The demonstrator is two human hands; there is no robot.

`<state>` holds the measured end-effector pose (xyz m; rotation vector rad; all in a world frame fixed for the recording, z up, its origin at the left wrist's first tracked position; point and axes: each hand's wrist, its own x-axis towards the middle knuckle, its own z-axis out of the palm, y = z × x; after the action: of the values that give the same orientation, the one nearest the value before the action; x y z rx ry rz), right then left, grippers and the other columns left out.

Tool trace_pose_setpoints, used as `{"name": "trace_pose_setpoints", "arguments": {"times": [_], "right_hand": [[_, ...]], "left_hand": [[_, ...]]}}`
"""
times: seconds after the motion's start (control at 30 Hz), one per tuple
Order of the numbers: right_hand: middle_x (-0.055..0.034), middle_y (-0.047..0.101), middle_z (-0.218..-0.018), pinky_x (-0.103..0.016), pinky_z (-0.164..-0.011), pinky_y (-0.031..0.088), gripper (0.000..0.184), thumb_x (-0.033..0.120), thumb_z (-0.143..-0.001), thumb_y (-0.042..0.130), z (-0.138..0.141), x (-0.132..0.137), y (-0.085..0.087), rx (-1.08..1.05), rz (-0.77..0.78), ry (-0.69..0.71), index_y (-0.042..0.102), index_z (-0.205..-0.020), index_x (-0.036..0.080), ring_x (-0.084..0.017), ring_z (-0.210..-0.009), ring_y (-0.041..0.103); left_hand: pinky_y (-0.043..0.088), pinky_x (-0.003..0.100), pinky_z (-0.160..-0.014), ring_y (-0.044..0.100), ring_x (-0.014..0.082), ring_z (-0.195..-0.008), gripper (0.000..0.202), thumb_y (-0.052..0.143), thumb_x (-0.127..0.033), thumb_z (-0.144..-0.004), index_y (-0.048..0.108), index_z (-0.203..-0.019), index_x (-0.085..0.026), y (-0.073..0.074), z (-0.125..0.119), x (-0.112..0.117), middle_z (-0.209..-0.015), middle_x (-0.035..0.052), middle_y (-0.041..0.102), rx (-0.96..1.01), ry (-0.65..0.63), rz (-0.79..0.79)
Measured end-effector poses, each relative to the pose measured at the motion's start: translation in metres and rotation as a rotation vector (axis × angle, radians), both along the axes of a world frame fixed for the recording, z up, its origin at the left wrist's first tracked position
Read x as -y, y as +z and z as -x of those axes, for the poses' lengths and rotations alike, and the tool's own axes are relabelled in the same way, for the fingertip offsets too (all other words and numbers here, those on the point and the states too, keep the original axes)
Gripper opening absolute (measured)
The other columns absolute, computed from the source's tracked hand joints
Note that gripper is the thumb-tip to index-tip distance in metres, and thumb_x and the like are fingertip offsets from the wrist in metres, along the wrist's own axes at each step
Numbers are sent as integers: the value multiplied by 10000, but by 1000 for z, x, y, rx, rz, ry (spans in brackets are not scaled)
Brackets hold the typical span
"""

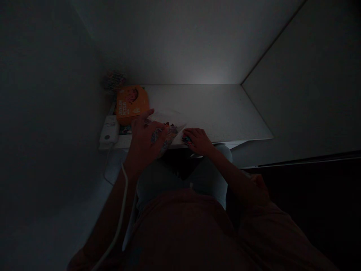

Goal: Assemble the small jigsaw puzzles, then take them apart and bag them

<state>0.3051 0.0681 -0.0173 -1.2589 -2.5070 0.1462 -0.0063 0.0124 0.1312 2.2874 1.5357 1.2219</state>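
Rust shirt [183, 229], dim. Left hand [143, 143]: half-open, fingers spread on clear plastic bag [166, 124]. Right hand [199, 141]: curled over colored pieces [187, 140]. Orange box [132, 104] on desk [225, 113].

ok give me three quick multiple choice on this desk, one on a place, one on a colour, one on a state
1. Where is the puzzle box relative to the left hand?
A) beyond it, at the left end of the desk
B) on the lap
C) against the right wall

2. What colour is the puzzle box?
A) blue
B) orange
C) green

3. How does the left hand lie?
A) in a fist on the lap
B) flat on the bare desk, far from everything
C) open, fingers spread over a translucent plastic bag

Answers:
1 A, the puzzle box lies past the hand at the desk's left end.
2 B, its top shows orange even in dim light.
3 C, the fingers lie across the bag.
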Motion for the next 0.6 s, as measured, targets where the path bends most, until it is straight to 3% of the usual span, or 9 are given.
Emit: {"name": "trace_pose_setpoints", "arguments": {"times": [0.13, 0.43, 0.6], "right_hand": [[-213, 664, -1762, -620, -1262, 498, 675, 353, -1100, 693, 0, 0, 0, 18, -4, 8, 606, -1744, 170, -427, -1520, 619], [-217, 574, -1855, -647, -1300, 484, 761, 365, -1133, 644, -9, -3, 0, 88, 6, 96, 472, -1848, 169, -441, -1590, 582], [-205, 651, -1788, -662, -1261, 519, 731, 276, -1102, 696, -7, -2, -2, 106, -9, 107, 557, -1816, 210, -447, -1545, 627]], "left_hand": [[533, 622, -1332, 634, 348, -1514, 216, 701, -494, -1171, 822, -1191, -316, -1, 0, -1, -1712, 98, 644, 9, -3, 3], [524, 684, -1341, 628, 391, -1566, 205, 709, -478, -1167, 830, -1197, -315, -2, 1, 0, -1716, 116, 640, 31, -20, -17], [547, 674, -1324, 661, 369, -1500, 248, 698, -518, -1174, 834, -1190, -311, -2, 1, 0, -1700, 115, 655, 40, -17, -32]]}}
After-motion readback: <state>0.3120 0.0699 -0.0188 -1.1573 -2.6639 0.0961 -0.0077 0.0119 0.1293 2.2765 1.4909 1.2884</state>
